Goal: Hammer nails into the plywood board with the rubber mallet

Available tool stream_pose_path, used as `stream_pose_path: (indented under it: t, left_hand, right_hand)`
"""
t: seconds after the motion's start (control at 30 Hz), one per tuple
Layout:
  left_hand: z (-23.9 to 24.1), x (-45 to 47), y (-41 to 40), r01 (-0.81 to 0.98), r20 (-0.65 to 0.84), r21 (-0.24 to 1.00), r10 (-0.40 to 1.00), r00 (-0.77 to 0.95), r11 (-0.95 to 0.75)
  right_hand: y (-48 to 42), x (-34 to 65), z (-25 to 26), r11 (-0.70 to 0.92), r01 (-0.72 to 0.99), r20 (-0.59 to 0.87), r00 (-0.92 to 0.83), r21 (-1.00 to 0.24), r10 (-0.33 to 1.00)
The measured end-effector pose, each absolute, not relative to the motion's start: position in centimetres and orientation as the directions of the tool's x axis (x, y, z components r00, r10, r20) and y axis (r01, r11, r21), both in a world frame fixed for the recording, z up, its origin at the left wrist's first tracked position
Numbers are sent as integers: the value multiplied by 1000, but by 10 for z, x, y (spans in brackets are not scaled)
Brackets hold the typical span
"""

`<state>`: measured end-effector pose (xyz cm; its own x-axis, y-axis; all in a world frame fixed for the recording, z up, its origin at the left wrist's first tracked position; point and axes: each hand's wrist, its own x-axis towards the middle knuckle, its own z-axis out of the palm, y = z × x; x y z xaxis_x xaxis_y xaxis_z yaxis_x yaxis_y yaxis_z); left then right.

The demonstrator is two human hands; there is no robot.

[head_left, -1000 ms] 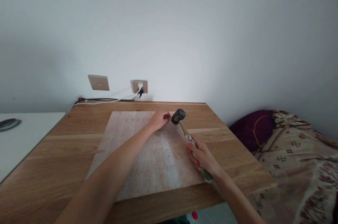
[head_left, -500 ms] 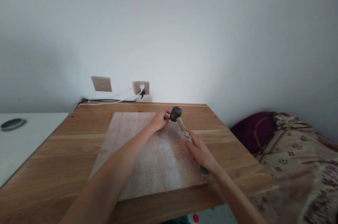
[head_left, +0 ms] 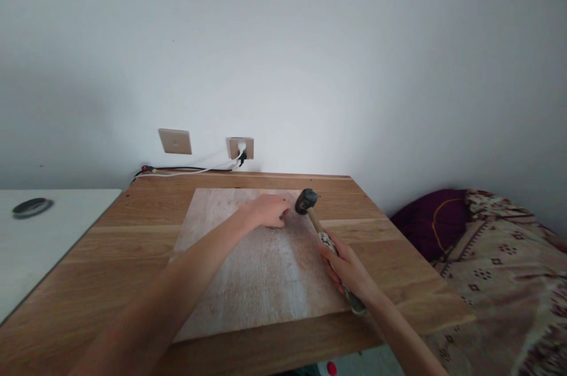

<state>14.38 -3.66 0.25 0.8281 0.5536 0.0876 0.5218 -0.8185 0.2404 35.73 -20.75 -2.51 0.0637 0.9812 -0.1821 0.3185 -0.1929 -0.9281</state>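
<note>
My right hand (head_left: 346, 265) is wrapped round the handle of a hammer (head_left: 307, 201). Its dark, blunt head is at the far end, over the right part of a pale wooden board (head_left: 257, 287). Just left of the hammer head, my left hand (head_left: 269, 211) is low over the board with its fingers curled together. Whatever those fingers hold is hidden. A few thin pieces (head_left: 271, 229), perhaps nails, lie partly hidden beneath that hand. Small dark marks run along the board's far side.
The board lies on a wooden table (head_left: 381, 293) against the wall. Cables (head_left: 190, 172) run along its back to a wall socket (head_left: 248, 148). At left, a white surface (head_left: 57, 234) bears a dark round object (head_left: 32, 207). Patterned bedding (head_left: 500, 281) is at right.
My left hand has turned over and curled lower over the board, and its pinching fingertips no longer show. The hammer has shifted slightly right and nearer to me. The view has moved a little.
</note>
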Motion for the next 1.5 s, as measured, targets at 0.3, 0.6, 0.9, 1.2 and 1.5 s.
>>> stream_pose_path:
  t: [0.3,0.6,0.9,1.2,1.5]
  left_hand:
    - [-12,138,0,506,285,494,682,673,-707]
    - [-33,134,5,493,299,627,770,563,-604]
    - [-43,132,4,428,308,679,761,572,-596]
    - [-45,136,4,451,224,777,862,455,-439]
    - [-40,138,-2,441,214,805,887,409,-397]
  right_hand:
    - [-207,356,-30,-190,265,-176,76,-945,981]
    - [-207,355,-27,-196,267,-180,81,-943,980]
    - [-209,351,-23,-170,285,-156,69,-944,985]
    - [-185,326,-11,-105,342,-124,-36,-934,992]
    - [-178,320,-7,-66,376,-82,-28,-924,996]
